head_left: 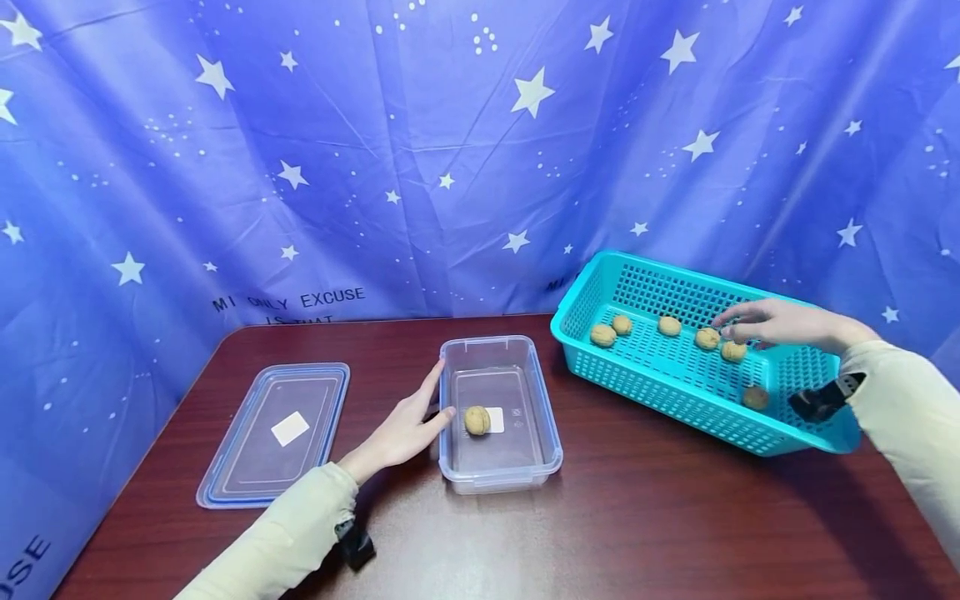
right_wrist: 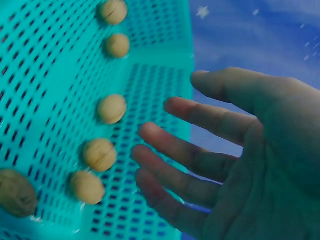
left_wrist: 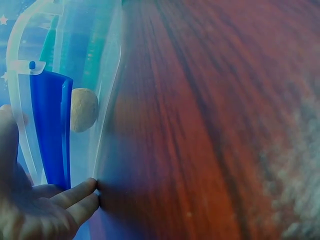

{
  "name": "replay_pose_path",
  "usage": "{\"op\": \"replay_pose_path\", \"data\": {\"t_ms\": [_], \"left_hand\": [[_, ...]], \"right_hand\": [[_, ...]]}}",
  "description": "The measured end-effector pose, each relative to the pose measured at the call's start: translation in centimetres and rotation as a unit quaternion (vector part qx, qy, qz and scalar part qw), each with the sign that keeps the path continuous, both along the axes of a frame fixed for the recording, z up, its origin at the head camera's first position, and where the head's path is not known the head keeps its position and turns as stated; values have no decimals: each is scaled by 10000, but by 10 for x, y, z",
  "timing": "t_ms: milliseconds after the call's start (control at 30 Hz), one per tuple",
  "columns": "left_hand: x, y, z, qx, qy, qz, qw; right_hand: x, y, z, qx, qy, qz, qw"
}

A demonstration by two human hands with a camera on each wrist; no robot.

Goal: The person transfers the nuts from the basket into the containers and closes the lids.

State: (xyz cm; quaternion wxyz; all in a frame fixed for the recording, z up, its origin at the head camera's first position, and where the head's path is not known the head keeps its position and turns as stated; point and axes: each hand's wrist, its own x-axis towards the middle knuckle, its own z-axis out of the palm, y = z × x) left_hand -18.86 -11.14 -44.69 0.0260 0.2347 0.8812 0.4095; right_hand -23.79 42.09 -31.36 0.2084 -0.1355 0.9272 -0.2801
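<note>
My left hand (head_left: 405,429) rests against the left side of a clear plastic box (head_left: 498,479), thumb and forefinger at its rim. In the left wrist view the other fingers (left_wrist: 75,195) lie fairly straight along the box's outer wall. One walnut (head_left: 476,421) sits inside the box, beside a white label. My right hand (head_left: 780,323) hovers over a turquoise basket (head_left: 675,408), its fingers (right_wrist: 175,145) spread and holding nothing. Several walnuts lie on the basket floor; the nearest are a pale walnut (head_left: 707,338) and another walnut (head_left: 733,352) by the fingertips.
A clear lid with a blue seal (head_left: 281,400) and a white label lies flat on the brown table (head_left: 637,517), left of the box. Behind the table hangs a blue curtain (head_left: 450,167) with white stars. A darker walnut (head_left: 755,397) lies near the basket's front wall.
</note>
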Motion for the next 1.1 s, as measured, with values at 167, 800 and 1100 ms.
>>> {"op": "replay_pose_path", "data": {"t_ms": [167, 800, 1100], "left_hand": [[0, 1, 1, -85, -27, 34, 10000], [2, 3, -2, 75, 80, 55, 9999], [2, 2, -4, 128, 156, 113, 9997]], "right_hand": [[-3, 16, -17, -188, -883, -197, 9957], [-6, 39, -48, -1255, -2210, -719, 9645], [-20, 28, -50, -1113, -2179, 24, 9696]]}}
